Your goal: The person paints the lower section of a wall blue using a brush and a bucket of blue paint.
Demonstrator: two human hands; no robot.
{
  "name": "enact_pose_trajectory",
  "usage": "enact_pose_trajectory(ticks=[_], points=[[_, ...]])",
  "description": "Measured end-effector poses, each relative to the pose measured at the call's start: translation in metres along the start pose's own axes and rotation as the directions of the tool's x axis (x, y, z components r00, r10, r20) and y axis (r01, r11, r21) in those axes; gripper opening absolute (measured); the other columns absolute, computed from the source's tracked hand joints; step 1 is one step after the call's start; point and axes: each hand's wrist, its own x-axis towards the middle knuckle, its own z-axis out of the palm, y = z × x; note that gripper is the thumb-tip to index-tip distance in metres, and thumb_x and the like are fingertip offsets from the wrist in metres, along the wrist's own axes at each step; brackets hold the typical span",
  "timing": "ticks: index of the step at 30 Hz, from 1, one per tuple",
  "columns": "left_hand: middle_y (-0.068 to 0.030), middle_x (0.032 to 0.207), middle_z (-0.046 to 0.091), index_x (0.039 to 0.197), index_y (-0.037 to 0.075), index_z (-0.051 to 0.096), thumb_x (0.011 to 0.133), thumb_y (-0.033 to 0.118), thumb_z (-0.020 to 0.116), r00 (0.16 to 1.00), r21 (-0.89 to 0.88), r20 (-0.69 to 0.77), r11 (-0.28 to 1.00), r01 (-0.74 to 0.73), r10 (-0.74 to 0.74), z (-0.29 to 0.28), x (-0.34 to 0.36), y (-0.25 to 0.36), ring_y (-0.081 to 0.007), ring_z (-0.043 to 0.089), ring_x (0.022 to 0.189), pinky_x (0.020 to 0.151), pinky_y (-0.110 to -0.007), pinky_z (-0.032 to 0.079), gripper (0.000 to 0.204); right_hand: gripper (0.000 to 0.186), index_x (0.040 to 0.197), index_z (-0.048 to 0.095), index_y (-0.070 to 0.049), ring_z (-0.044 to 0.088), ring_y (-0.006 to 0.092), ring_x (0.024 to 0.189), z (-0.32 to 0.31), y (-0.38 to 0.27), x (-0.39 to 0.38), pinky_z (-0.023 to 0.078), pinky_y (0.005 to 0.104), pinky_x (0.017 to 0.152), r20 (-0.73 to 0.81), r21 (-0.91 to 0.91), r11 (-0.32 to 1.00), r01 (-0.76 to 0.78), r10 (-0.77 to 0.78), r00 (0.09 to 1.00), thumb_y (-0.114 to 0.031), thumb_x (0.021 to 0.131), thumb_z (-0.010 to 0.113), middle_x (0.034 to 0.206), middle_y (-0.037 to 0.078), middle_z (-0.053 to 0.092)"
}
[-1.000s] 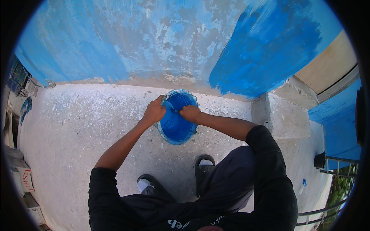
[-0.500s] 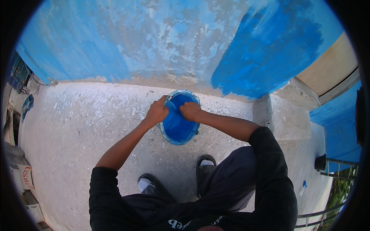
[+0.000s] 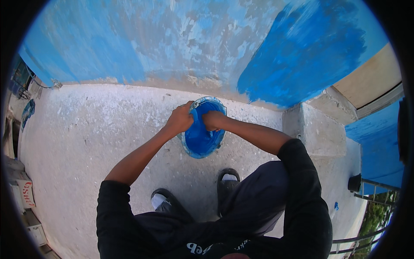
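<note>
A bucket point(image 3: 197, 155) with a paint-crusted pale rim stands on the concrete in front of me, close to the wall, and looks tilted. Bright blue paint point(image 3: 199, 141) coats its inside. My left hand point(image 3: 180, 118) is closed over the left side of the rim. Inside the bucket's mouth is my right hand point(image 3: 214, 121), its fingers curled into a fist. Whatever it holds is hidden by the hand and the blue interior.
Ahead rises a wall point(image 3: 181, 43) of patchy light blue and grey, with a darker blue painted area point(image 3: 297, 56) at right. A concrete step point(image 3: 321, 129) juts out there. Black sandals point(image 3: 226, 185) are on my feet. A black container point(image 3: 355, 183) sits by railings at far right.
My right hand has shifted within the bucket and its wrist has turned. The bucket appears more tilted, its opening narrower. My left hand keeps its hold on the rim.
</note>
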Motion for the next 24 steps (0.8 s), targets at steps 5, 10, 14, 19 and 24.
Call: enact_pose_trajectory(ticks=[5, 10, 14, 19, 24], points=[[-0.0289, 0.101, 0.062, 0.131, 0.008, 0.047, 0.078, 0.007, 0.053, 0.993, 0.001, -0.028, 0.993, -0.116, 0.116, 0.016, 0.008, -0.006, -0.0473, 0.059, 0.096, 0.086, -0.054, 0.047, 0.053, 0.021, 0.098, 0.066, -0.001, 0.07, 0.0208, 0.064, 0.01, -0.006, 0.002, 0.057, 0.0333, 0.056, 0.015, -0.047, 0.998, 0.032, -0.031, 0.999, -0.005, 0.079, 0.061, 0.084, 0.012, 0.07], [-0.0297, 0.096, 0.063, 0.129, 0.006, 0.048, 0.077, 0.006, 0.051, 0.994, 0.03, -0.039, 0.994, -0.101, 0.102, 0.02, 0.012, -0.006, -0.0479, 0.06, 0.092, 0.083, -0.055, 0.048, 0.052, 0.018, 0.093, 0.065, 0.001, 0.069, 0.0222, 0.066, 0.01, -0.009, 0.002, 0.056, 0.0352, 0.058, -0.019, -0.117, 0.989, 0.092, -0.095, 0.995, -0.006, 0.077, 0.06, 0.078, 0.013, 0.069], [-0.0309, 0.086, 0.063, 0.128, 0.005, 0.049, 0.076, 0.006, 0.051, 0.999, 0.035, -0.042, 0.999, 0.007, -0.005, 0.011, 0.011, -0.005, -0.0486, 0.061, 0.085, 0.078, -0.056, 0.05, 0.052, 0.022, 0.096, 0.065, -0.001, 0.07, 0.0239, 0.076, 0.004, -0.009, 0.003, 0.056, 0.0402, 0.062, -0.121, -0.179, 0.969, 0.169, -0.192, 0.974, -0.007, 0.075, 0.061, 0.084, 0.014, 0.07], [-0.0311, 0.082, 0.063, 0.125, 0.005, 0.051, 0.077, 0.006, 0.052, 0.997, 0.014, -0.061, 0.999, 0.049, -0.048, 0.005, 0.007, -0.007, -0.0482, 0.062, 0.081, 0.075, -0.055, 0.05, 0.049, 0.019, 0.081, 0.065, 0.001, 0.067, 0.0277, 0.061, 0.015, -0.031, -0.01, 0.056, 0.0388, 0.06, 0.028, -0.209, 0.909, 0.362, -0.364, 0.931, -0.016, 0.078, 0.056, 0.068, 0.013, 0.068], [-0.0305, 0.081, 0.063, 0.122, 0.005, 0.054, 0.076, 0.006, 0.052, 0.993, 0.026, -0.115, 1.0, -0.018, 0.021, 0.013, 0.006, -0.001, -0.0477, 0.062, 0.079, 0.073, -0.054, 0.051, 0.045, 0.028, 0.073, 0.066, 0.0, 0.067, 0.0238, 0.059, 0.015, -0.029, 0.0, 0.054, 0.0359, 0.058, 0.183, -0.109, 0.916, 0.387, -0.364, 0.913, -0.023, 0.085, 0.056, 0.064, 0.013, 0.067]])
